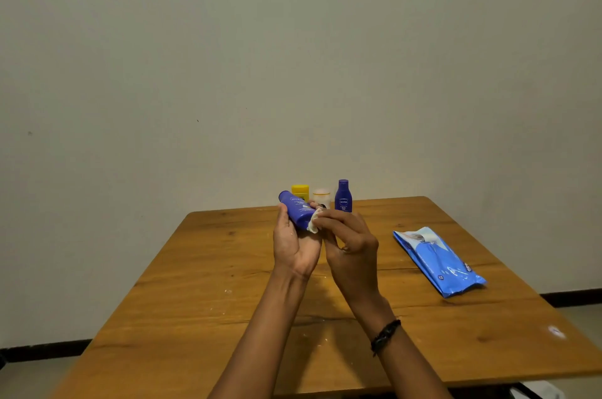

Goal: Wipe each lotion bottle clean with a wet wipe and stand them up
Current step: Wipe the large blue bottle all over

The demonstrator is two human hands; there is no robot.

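Above the counter (228,301), with the wipe pack (438,260) lying at right, my left hand (294,247) curls its fingers round a tilted blue bottle (298,208). My right hand (350,242) pinches a wipe (314,221) against its lower end. Behind stand a second bottle (343,196), a yellow one (300,191) and perhaps a clear jar (321,196).

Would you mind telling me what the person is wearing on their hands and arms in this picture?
The left hand and right hand are ungloved, and no sleeves show on either forearm. A dark, braided-looking bracelet circles the right wrist. The left wrist carries nothing.
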